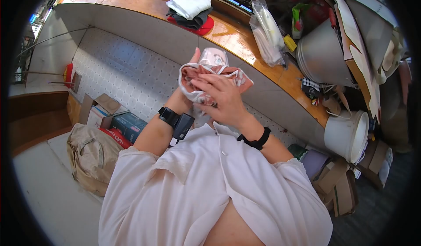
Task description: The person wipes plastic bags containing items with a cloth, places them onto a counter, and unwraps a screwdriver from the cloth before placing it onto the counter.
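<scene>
A pink cloth with white edging [244, 80] is bunched between my two hands at the centre of the head view. My left hand [193, 62] is mostly behind the cloth, with its thumb raised at the left side; its other fingers are hidden. Over the front of the cloth lies my right hand [223, 99], its fingers spread and pressed on the fabric. Just beyond the cloth is a clear cup-like item [213, 56] with a small printed figure; what supports it is hidden.
Folded cloths [188, 2] rest on the wooden ledge [232, 37] ahead, beside a plastic bag [266, 35]. A metal pot [322, 51] and a white bucket [346, 135] stand at the right. Boxes [127, 125] and a brown bag [91, 156] are at the left.
</scene>
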Motion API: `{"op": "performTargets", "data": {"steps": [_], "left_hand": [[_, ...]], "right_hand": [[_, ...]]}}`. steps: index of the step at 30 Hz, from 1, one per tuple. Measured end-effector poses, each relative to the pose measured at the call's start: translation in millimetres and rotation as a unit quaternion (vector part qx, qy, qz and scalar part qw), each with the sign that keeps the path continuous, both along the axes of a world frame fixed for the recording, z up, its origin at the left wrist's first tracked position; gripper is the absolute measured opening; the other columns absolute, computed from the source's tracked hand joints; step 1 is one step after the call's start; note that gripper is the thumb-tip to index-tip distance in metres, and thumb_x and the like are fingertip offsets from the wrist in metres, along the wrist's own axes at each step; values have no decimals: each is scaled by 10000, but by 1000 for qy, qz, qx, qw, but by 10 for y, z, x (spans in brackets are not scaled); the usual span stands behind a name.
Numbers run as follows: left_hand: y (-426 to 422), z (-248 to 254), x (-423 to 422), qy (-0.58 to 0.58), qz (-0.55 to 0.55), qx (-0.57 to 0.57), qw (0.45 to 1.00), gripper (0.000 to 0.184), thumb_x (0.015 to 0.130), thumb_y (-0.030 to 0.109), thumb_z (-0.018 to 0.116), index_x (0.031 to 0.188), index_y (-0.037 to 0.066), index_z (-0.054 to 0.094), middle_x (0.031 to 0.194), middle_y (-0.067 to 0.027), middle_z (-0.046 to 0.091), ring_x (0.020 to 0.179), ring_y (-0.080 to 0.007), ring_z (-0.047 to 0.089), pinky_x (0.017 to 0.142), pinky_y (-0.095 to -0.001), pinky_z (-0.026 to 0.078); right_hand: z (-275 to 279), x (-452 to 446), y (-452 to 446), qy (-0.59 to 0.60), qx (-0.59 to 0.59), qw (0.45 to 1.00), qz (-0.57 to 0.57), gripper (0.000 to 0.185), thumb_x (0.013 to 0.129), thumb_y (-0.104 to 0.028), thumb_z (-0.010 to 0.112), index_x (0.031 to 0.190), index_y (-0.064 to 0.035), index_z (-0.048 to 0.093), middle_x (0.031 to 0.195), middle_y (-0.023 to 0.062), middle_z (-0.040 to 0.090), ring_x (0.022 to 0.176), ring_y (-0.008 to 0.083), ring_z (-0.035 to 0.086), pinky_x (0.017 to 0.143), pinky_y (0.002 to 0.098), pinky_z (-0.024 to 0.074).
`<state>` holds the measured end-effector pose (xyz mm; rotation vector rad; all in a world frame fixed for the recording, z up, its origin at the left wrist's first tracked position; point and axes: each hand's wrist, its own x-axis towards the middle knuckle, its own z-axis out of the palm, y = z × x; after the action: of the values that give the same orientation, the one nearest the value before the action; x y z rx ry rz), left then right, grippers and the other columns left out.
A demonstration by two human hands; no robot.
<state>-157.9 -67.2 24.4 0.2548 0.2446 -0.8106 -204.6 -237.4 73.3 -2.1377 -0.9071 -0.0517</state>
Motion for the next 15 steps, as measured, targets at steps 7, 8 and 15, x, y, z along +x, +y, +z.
{"op": "performTargets", "data": {"steps": [7,8,15], "left_hand": [[-40,-355,127,-48,38,-167,984,803,1066,645,397,1595,41,363,1547,-270,492,1400,-476,500,1216,-561,375],[-37,-298,61,-112,89,-150,978,761,1072,616,419,1572,42,399,1527,-248,521,1371,-441,540,1187,-523,423],[-144,-519,-125,-66,164,-106,979,438,1133,351,370,1464,132,557,1380,-96,666,1228,-243,667,1094,-431,520]], "right_hand": [[-232,143,156,-74,-65,995,-34,454,1046,-300,529,1486,-239,620,1621,63,486,1501,230,431,1181,416,294],[-230,200,184,-92,-61,992,-57,456,1043,-286,528,1489,-247,617,1620,67,487,1473,231,461,1157,409,311],[-373,864,143,24,20,985,-168,456,1016,-269,575,1468,-232,626,1543,65,553,1324,258,552,1062,435,389]]}}
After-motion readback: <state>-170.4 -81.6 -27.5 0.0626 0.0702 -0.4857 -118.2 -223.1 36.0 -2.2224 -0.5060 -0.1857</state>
